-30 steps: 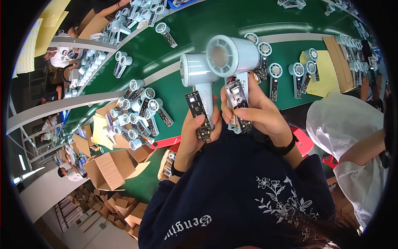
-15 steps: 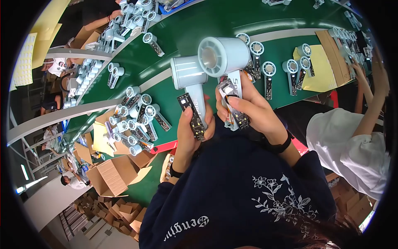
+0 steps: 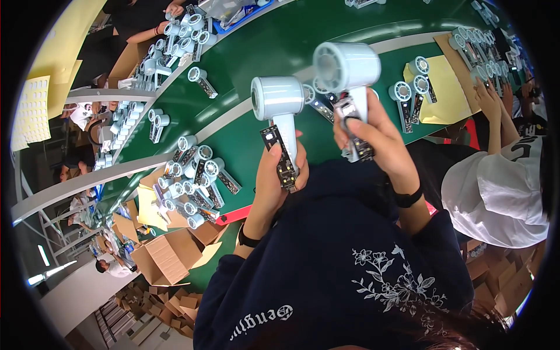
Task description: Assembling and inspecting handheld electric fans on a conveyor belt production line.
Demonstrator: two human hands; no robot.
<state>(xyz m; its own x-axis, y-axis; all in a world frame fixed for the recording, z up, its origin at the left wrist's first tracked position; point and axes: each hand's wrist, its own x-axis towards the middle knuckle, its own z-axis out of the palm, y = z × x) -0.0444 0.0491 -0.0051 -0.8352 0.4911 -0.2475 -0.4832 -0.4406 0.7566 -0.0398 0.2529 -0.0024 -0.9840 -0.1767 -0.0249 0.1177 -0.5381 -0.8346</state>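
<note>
In my left hand (image 3: pixel 269 181) is a pale blue handheld fan (image 3: pixel 281 98), its round head up and its handle tilted, with a black circuit board (image 3: pixel 280 157) exposed along the handle. My right hand (image 3: pixel 382 140) grips a second pale blue handheld fan (image 3: pixel 353 65), slightly blurred, farther right and higher. Its handle is also uncovered; the thumb rests over the board, and fingers hide much of the lower end. The two fans are apart, both held above the green table (image 3: pixel 245 137). Behind the right one, more fans lie partly hidden.
A heap of similar fans (image 3: pixel 195 181) lies at left, near an open cardboard box (image 3: pixel 166 254). Several fans rest right on yellow paper (image 3: pixel 446 96). A co-worker in a white shirt (image 3: pixel 496 192) reaches in at right. A grey rail (image 3: pixel 233 114) crosses the table.
My right hand has moved right and up with its fan, away from the left one. The left fan has shifted slightly right, and the whole view has turned a little.
</note>
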